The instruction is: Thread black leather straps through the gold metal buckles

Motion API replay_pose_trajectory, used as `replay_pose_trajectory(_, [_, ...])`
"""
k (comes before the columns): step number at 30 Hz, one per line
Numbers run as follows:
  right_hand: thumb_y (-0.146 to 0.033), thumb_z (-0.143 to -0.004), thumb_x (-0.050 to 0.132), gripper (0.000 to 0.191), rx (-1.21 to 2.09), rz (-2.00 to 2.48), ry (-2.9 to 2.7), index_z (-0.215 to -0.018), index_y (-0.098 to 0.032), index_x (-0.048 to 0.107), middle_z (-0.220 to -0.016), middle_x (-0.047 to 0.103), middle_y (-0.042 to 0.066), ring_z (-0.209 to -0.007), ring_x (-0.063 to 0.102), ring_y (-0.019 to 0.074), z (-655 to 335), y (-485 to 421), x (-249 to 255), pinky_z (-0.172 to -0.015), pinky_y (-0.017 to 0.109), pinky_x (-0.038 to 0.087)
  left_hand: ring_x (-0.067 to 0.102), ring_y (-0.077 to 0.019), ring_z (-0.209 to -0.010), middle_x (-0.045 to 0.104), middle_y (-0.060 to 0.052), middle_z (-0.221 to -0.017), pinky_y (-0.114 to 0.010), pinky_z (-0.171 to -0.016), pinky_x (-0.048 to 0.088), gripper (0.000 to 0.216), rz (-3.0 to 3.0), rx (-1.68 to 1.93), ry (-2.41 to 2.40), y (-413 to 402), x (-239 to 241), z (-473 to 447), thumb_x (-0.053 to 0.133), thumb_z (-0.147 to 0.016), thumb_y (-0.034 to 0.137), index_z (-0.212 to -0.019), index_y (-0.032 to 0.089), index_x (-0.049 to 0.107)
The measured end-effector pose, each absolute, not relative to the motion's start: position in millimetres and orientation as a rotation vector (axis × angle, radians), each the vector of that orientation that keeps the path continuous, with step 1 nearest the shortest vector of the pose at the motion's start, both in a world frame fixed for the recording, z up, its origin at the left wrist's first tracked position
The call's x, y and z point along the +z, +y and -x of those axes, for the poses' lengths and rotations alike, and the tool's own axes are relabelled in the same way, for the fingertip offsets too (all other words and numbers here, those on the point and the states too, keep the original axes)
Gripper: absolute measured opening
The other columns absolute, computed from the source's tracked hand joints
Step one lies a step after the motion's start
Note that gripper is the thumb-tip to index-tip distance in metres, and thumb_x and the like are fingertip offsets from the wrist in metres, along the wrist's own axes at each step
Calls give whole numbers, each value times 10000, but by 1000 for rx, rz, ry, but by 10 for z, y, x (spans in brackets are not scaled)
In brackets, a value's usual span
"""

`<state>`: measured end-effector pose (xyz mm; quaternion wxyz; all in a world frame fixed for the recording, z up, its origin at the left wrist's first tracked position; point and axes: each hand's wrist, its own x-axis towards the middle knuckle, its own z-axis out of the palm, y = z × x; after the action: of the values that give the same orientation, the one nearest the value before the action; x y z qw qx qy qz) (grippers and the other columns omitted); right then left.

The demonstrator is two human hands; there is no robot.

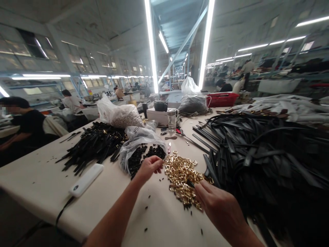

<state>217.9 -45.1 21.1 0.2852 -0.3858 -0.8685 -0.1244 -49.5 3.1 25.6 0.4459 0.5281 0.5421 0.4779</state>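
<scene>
A heap of gold metal buckles point(180, 173) lies on the table in front of me. My left hand point(150, 167) is over the left edge of this heap, thumb and fingers pinched together; whatever is between them is too small to make out. Just behind it, an opened clear plastic bag point(125, 151) spills small black loops point(136, 158). Above the right side of the buckles, my right hand point(214, 199) is closed on a black strap point(190, 184), whose end sticks out past the fingertips. The rest of that strap is hidden by the hand.
Long black straps point(246, 151) are piled high on the right. Black straps with buckles point(95, 144) lie at the left, near a white power bank point(86, 180) with a cable. Behind stand a glass jar point(171, 120), filled plastic bags point(125, 115) and a red basket point(223, 99). A person point(28, 123) sits at left.
</scene>
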Motion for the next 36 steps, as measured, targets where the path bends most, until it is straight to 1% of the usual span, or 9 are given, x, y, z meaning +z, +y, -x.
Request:
replay_pose_trajectory(2, [-123,-877,441,231,-319,1052,-2310,-673,-209,508,-643,545,2,-530,503,132,-2190,-444,211,-536,290,232,552,-115,-500,634,4,-624,-220,-481,381,271,-1505,1172,1549,86,395,766,620,-761,434,-771,165,648])
replay_pose_trajectory(5, [-99,-855,445,227,-314,1070,-2307,-665,-207,507,-638,545,-2,-506,494,128,-2186,-418,174,-519,291,222,591,-139,-644,651,2,-723,-242,-621,433,170,-1968,868,1886,128,502,1013,584,-790,328,-807,192,685])
replay_pose_trajectory(8, [-78,-837,455,224,-323,1096,-2336,-661,-204,513,-625,546,-6,-480,492,123,-2173,-382,135,-503,297,209,601,-155,-752,659,-8,-809,-252,-742,431,92,-2162,629,1957,151,447,1048,643,-715,202,-767,208,719])
replay_pose_trajectory(11, [-87,-834,485,191,-296,1192,-2383,-687,-196,536,-665,581,3,-516,539,130,-2170,-334,103,-500,294,211,599,-172,-779,657,-19,-806,-262,-775,420,110,-2195,560,1960,203,325,995,668,-672,156,-747,207,730])
replay_pose_trajectory(21, [-209,-878,527,119,24,1347,-2357,-774,-198,582,-785,650,13,-674,624,159,-2145,-247,28,-572,254,311,589,-189,-720,614,-25,-664,-299,-730,414,86,-2059,731,2078,353,264,950,639,-641,123,-575,174,615])
replay_pose_trajectory(24, [-262,-885,521,134,145,1355,-2292,-788,-208,593,-792,656,10,-690,620,163,-2140,-239,-2,-596,252,335,603,-168,-664,626,-8,-661,-278,-673,439,39,-2008,852,1984,296,268,791,610,-711,207,-697,173,624])
replay_pose_trajectory(28, [-300,-884,510,158,286,1357,-2175,-793,-214,606,-798,659,8,-707,615,161,-2134,-225,-20,-625,248,362,646,-156,-604,680,-28,-709,-253,-572,484,249,-1658,1055,1579,166,226,369,582,-766,327,-939,151,614])
replay_pose_trajectory(31, [-286,-879,503,159,342,1338,-2088,-796,-210,616,-809,660,16,-725,616,159,-2133,-215,1,-645,240,383,661,-163,-571,698,-57,-689,-242,-525,497,322,-1188,1160,1209,44,150,17,647,-732,354,-961,129,617])
replay_pose_trajectory(36, [-278,-884,505,160,344,1310,-1998,-821,-211,637,-821,664,21,-753,619,161,-2144,-216,26,-676,235,395,672,-138,-576,716,-81,-719,-180,-486,482,331,-832,1134,1000,-93,-50,-353,720,-709,302,-967,117,625])
